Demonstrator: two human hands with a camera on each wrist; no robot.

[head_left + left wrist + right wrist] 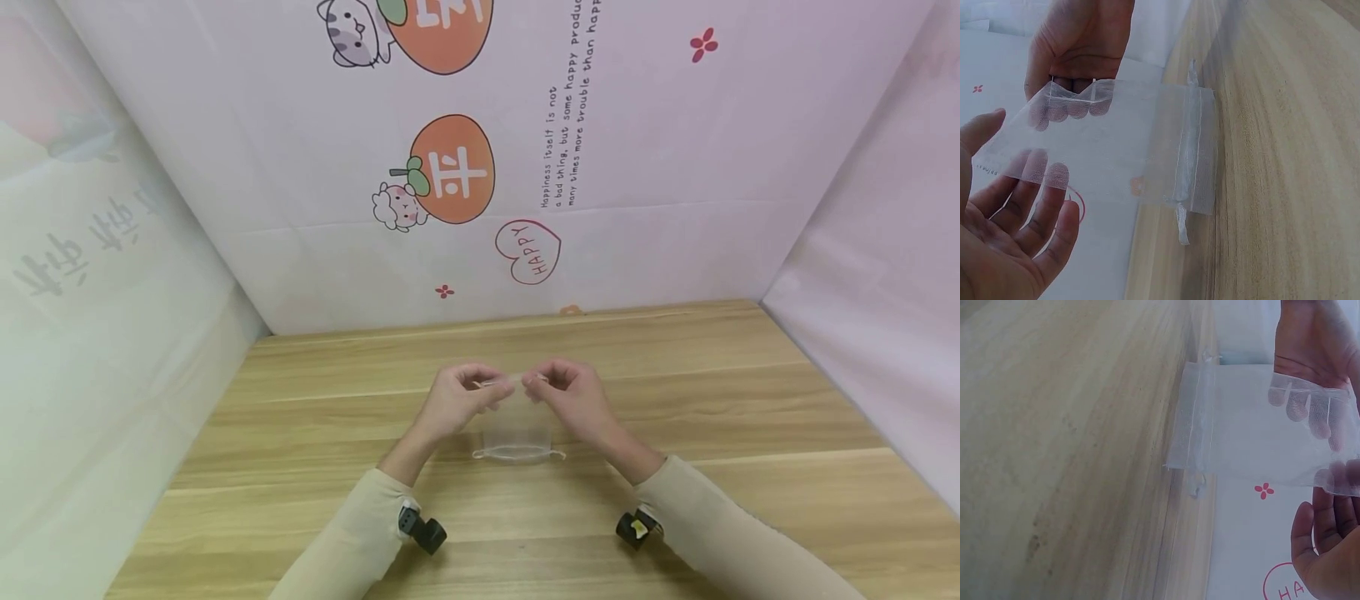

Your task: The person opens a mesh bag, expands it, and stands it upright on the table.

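A sheer white drawstring bag [517,442] stretches from my fingertips toward my body, its corded end nearest me. By its far end my left hand [463,398] holds it, thumb and fingers about one corner. My right hand [573,398] grips the other corner, and the two thumbs point at each other. In the left wrist view, fingers show through the thin mesh [1122,144], and a short cord loop [1182,225] sticks out at the side of the gathered channel. The right wrist view shows the bag [1247,425] flat and seemingly without contents.
A wood-grain table [315,467] lies beneath my hands. White printed cloth [637,167] with cartoon fruit and a heart rises behind the table, and pale cloth also hangs at both sides. Small black cameras [422,530] sit on my wrists.
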